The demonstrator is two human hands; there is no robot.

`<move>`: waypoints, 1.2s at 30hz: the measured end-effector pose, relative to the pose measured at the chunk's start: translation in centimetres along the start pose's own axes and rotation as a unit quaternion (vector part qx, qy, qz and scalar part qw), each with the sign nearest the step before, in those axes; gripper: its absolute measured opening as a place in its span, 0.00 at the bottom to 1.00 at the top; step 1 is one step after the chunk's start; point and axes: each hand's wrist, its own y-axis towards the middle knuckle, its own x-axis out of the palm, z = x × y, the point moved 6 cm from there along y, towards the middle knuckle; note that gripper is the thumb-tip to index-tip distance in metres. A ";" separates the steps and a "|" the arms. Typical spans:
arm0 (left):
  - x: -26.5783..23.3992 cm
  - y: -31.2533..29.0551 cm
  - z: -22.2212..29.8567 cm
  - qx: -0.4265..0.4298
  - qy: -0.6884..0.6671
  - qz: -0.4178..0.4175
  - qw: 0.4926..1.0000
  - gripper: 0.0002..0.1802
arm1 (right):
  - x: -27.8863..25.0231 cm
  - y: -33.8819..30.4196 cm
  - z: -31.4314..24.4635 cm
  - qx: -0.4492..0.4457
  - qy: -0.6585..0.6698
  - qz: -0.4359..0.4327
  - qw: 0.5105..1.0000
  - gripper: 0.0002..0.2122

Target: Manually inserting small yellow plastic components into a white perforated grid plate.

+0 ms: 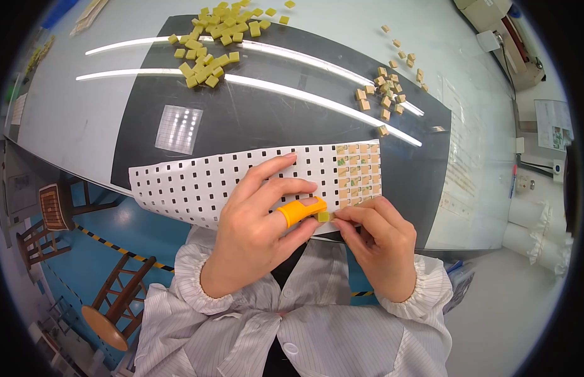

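A white sheet [197, 171] with rows of small square holes lies along the table's near edge, its left part curling over. Small tan square pieces [359, 169] fill several columns at its right end. My left hand [254, 223] rests over the sheet, an orange finger sleeve [297, 212] on one finger. Between that finger and the thumb it pinches a small yellow-green square block [323, 217]. Close beside the block, my right hand [386, 248] is closed in a pinch at the sheet's near edge; whatever its fingertips hold is too small to make out.
On the dark mat [273, 107] a heap of yellow-green blocks [226, 25] lies far left. Loose tan blocks [386, 94] are scattered far right. A clear gridded square [179, 129] sits left of centre. Wooden stools [119, 301] stand on the blue floor at left.
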 end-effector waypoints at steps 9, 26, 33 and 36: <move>0.0 -0.1 0.1 -0.006 -0.004 0.001 1.000 0.15 | 0.1 -0.3 0.1 -0.005 -0.002 0.013 1.000 0.06; -0.1 -0.1 0.0 -0.007 0.002 0.000 1.000 0.15 | -0.2 0.4 1.4 0.056 0.101 -0.047 0.992 0.05; 0.0 0.0 0.1 -0.012 -0.003 -0.006 1.000 0.15 | 1.3 1.6 2.8 0.304 0.406 -0.190 0.840 0.07; 0.0 0.0 0.0 -0.016 -0.004 -0.006 1.000 0.15 | 1.7 1.7 2.9 0.312 0.400 -0.213 0.835 0.07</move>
